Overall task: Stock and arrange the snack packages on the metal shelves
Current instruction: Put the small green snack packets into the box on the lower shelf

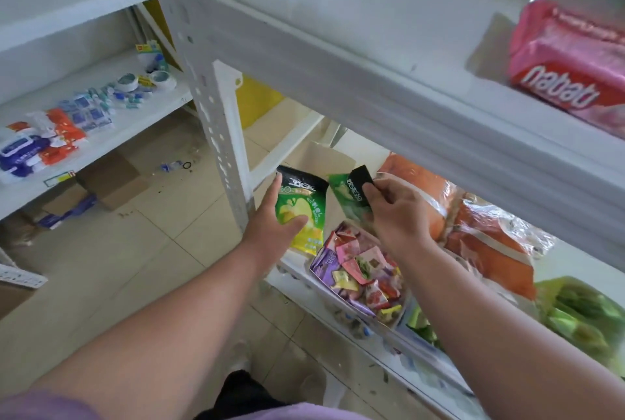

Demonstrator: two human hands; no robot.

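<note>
- snack packages are being arranged on the lower metal shelf (297, 276), under the upper shelf (389, 81) where a pink wafer pack (571, 64) is lying.
- a green and yellow chip bag (304, 206) is being held upright at the shelf's left end, beside the white upright post (216, 135); the left hand (274, 220) is being wrapped round its side, thumb across the front.
- a second green bag (348, 196) is being pinched at its dark top edge by the right hand (395, 213), fingers curled in a closed grip.
- just in front, a bag of mixed candies (358, 274) is lying at the shelf's edge; orange packs (487, 233) and green packs (581, 314) are lying to the right.
- judged from this, the two matching bags are being stood side by side.
- to do it well, the bottoms should be seated flat on the shelf, fronts facing out, tops level, the second bag touching the first.
- the candy bag should be left undisturbed, since it is sitting close to the edge and could be knocked off.
</note>
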